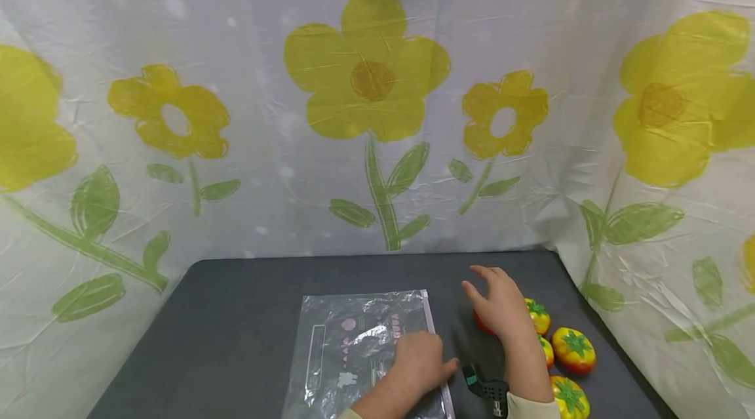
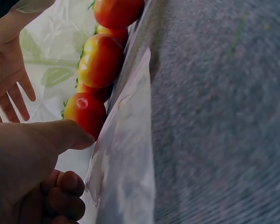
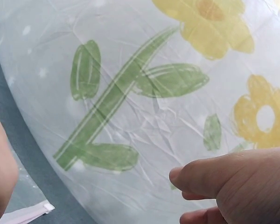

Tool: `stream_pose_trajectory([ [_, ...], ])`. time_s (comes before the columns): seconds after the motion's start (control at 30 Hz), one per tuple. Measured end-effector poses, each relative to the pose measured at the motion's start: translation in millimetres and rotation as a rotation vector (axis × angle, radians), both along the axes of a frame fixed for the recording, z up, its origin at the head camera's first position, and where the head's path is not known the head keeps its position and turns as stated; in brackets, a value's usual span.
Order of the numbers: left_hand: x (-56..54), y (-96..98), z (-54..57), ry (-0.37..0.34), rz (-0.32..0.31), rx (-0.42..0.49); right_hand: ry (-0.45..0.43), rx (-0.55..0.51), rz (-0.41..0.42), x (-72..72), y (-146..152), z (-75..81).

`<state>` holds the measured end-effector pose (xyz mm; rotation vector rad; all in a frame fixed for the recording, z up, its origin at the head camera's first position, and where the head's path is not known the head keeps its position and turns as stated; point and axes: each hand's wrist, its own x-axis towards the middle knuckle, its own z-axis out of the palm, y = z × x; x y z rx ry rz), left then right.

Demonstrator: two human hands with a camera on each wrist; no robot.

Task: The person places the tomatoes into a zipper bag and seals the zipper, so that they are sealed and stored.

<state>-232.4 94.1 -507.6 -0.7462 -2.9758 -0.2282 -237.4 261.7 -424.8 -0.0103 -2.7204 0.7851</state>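
Observation:
A clear zip bag with pink print lies flat on the dark table, its pale zip strip along the right side. Over the bag's right part is my left hand, fingers loosely curled and thumb stretched toward the strip. In the left wrist view, the bag's edge rises beside those fingers, with nothing pinched between thumb and fingers. Farther right, my right hand hangs with spread fingers over a red tomato, which it partly hides. Its thumb stands apart from the fingers, holding nothing.
Several yellow-red tomatoes with green tops, such as the outer tomato, sit near the table's right edge. A black strap device is by the right wrist. A white sheet printed with yellow flowers encloses the table.

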Motion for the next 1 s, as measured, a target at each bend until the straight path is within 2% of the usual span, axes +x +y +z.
stream_pose_trajectory([
  [0.17,3.9,0.7,-1.1,0.011,-0.009,-0.012,-0.004,0.007,0.0,-0.1,-1.1,0.6],
  [0.4,3.7,-1.1,-3.8,0.035,-0.024,0.018,-0.004,0.015,0.006,0.4,-2.8,-0.4],
  [0.8,6.0,-2.1,4.4,0.041,-0.027,-0.002,-0.028,0.036,0.011,-0.3,-3.9,-2.8],
  [1.0,6.1,-6.6,15.8,0.022,0.007,0.023,-0.052,0.027,0.023,-1.2,-5.3,-4.5],
])
